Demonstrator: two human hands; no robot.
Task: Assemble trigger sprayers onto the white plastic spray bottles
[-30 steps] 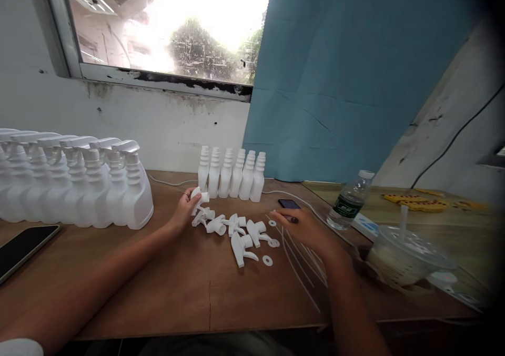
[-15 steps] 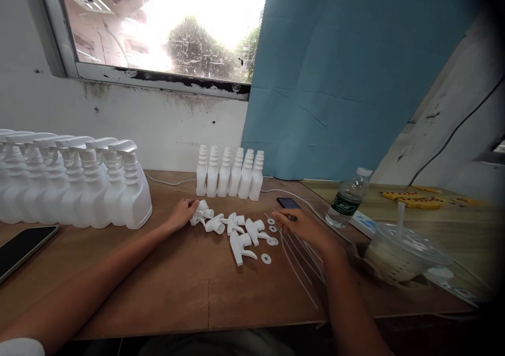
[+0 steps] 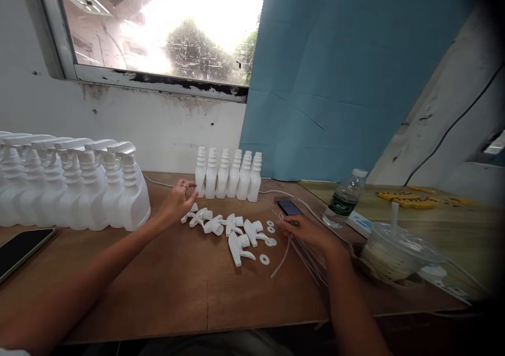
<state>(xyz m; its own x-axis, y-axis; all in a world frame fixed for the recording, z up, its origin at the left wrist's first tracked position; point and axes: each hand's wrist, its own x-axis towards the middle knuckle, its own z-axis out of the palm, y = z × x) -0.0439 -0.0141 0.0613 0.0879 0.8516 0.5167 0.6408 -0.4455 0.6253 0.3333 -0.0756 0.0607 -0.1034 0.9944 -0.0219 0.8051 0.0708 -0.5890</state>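
My left hand (image 3: 175, 201) hovers with fingers apart just left of a heap of white spray-trigger heads (image 3: 223, 229) on the wooden table (image 3: 177, 287), close to a row of uncapped white bottles (image 3: 229, 174). It holds nothing. My right hand (image 3: 304, 231) is pinched on a thin white dip tube (image 3: 281, 260), lifted from a bundle of tubes (image 3: 310, 256) lying under my wrist. A few white ring washers (image 3: 265, 260) lie between the trigger heads and the tubes.
A long row of white bottles fitted with triggers (image 3: 74, 185) stands at the left. A dark phone (image 3: 18, 248) lies at the left edge, another phone (image 3: 290, 207) beyond my right hand. A water bottle (image 3: 342, 199) and a lidded plastic cup with a straw (image 3: 398, 251) stand at the right.
My left hand let go of a trigger head, set it among the heap, and rose with fingers spread. My right hand closed on one tube and drew its end away from the bundle.
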